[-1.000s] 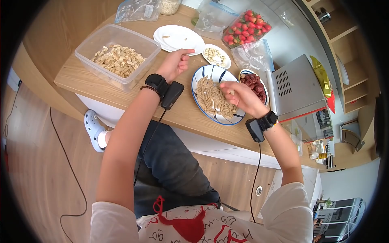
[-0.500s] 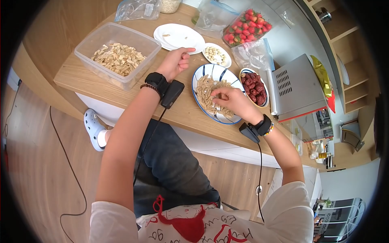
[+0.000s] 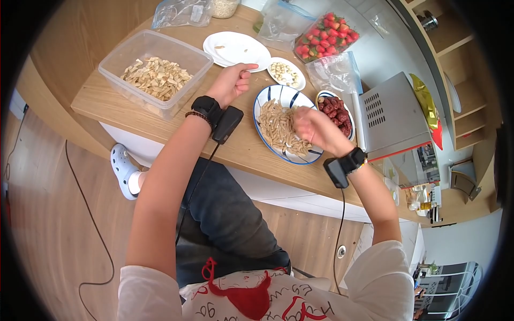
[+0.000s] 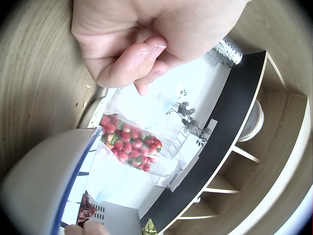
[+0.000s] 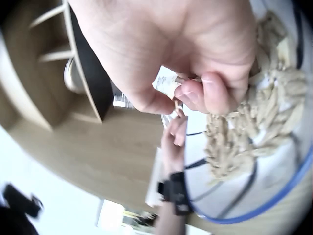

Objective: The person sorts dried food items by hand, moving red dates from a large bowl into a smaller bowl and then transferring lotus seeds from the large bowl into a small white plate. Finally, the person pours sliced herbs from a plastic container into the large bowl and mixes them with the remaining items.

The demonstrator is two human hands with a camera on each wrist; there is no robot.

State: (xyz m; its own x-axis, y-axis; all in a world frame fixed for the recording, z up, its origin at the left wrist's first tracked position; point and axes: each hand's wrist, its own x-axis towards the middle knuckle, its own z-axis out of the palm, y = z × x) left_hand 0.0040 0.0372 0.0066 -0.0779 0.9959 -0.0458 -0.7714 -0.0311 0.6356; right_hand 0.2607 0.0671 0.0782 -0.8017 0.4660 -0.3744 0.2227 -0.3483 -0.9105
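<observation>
My right hand (image 3: 316,128) is over the blue-rimmed plate (image 3: 259,96), thumb and fingertips brought together. Between them a small tan dried piece (image 5: 177,105) shows in the right wrist view, partly hidden by the fingers. A heap of elongated tan dried pieces (image 3: 276,128) covers much of that plate. My left hand (image 3: 230,85) stays low over the table beside the white plates (image 3: 235,45). Its index finger points out and the other fingers curl loosely, with nothing seen between them. A small dish of pale round kernels (image 3: 285,74) lies just beyond it.
A clear plastic tub (image 3: 112,67) of flat pale slices stands at the left. Dark red dates (image 3: 334,112) fill a bowl right of the plate, near a grey appliance (image 3: 396,115). Strawberries (image 3: 326,35) and clear bags (image 3: 334,72) sit along the back.
My right hand dipped to the heap with fingers spread half a second ago, then drew back slightly toward the right with its fingertips closed. The left hand has stayed in place.
</observation>
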